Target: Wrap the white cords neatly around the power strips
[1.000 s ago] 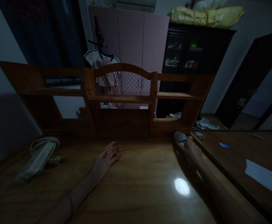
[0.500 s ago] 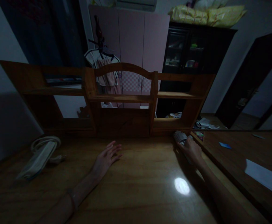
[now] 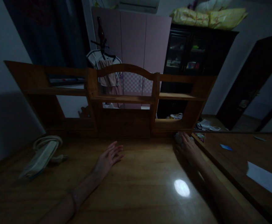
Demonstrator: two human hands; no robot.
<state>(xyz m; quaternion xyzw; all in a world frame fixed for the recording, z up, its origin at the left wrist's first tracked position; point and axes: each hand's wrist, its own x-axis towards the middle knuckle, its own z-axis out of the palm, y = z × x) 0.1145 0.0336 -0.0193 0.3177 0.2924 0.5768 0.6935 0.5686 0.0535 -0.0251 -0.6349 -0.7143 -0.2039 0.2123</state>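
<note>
The grey coil [image 3: 178,137] sits at the back right of the desk [image 3: 140,177], just in front of the shelf [image 3: 124,99]. My right hand [image 3: 188,146] lies over it, fingers across its top; I cannot tell whether they are clamped on it. My left hand [image 3: 108,156] is near the middle, fingers loosely apart. Farther left lies a power strip [image 3: 41,159]; beyond the desk's right edge, a blue card [image 3: 226,147] and a white sheet [image 3: 264,177].
</note>
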